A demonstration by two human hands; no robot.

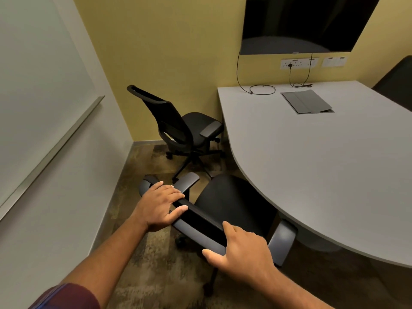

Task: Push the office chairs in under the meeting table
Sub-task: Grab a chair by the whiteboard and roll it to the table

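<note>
- Black mesh-backed office chair with grey padded armrests (pixel 234 204): nearest the camera, seat partly tucked under the curved table edge, right armrest just beside that edge.
- Top rail of backrest smooth, grey and black; long axis diagonal, from upper left to lower right; seat faces the table.
- Left hand (pixel 159 207): flat over the rail's left end, fingers draped forward, thumb against the near face; loose hold.
- Right hand (pixel 242 250): on the rail's right end, fingers curled over the top, thumb spread to the left.
- Second black mesh office chair (pixel 185 128): near the yellow corner, beside the table's left edge, seat turned toward the table, not tucked in.
- Pale grey matte meeting table with rounded edge (pixel 323 175): flush grey cable hatch (pixel 306 101), black cables.
- Room: mottled brown carpet (pixel 156 264), whiteboard (pixel 38 85) on the left wall, dark wall-mounted screen (pixel 305 23) above white sockets.
</note>
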